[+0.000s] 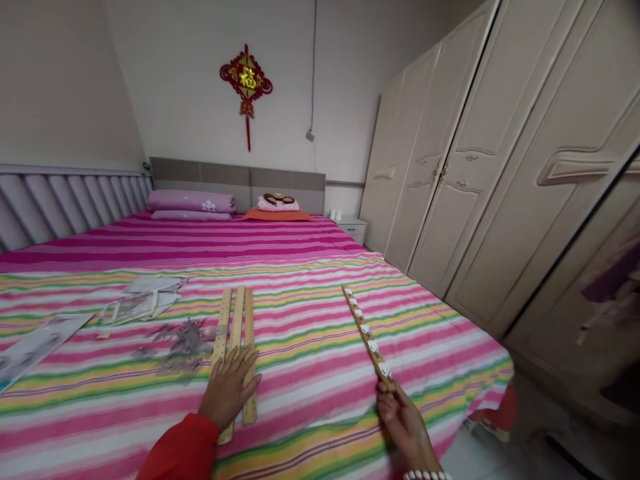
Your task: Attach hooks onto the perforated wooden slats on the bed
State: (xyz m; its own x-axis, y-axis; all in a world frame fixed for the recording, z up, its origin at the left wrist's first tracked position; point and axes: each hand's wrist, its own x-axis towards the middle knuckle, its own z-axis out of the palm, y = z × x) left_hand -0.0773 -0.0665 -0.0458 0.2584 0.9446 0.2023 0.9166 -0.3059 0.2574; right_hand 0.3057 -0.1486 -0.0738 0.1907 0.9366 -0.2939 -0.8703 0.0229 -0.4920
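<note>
My left hand (pixel 231 385) lies flat, fingers spread, across three wooden strips placed side by side on the bed. The left strip (pixel 223 319) has rows of small holes; the middle strip (pixel 237 327) and the right strip (pixel 249 310) lie close beside it. In the pinched fingers of my right hand (pixel 403 417) is the near end of another wooden strip with white hook-like pieces (pixel 369 339). Several white pieces sit in a row along its length. Left of my left hand is a pile of small clear and grey parts (pixel 186 343), too blurred to name.
Crumpled plastic packaging (pixel 150 297) and a flat clear-and-white package (pixel 37 350) lie on the striped bed cover (pixel 300 373). Folded bedding (pixel 193 202) rests by the headboard (pixel 285 183). A tall wardrobe (pixel 480 173) stands along the right, beyond the bed's edge.
</note>
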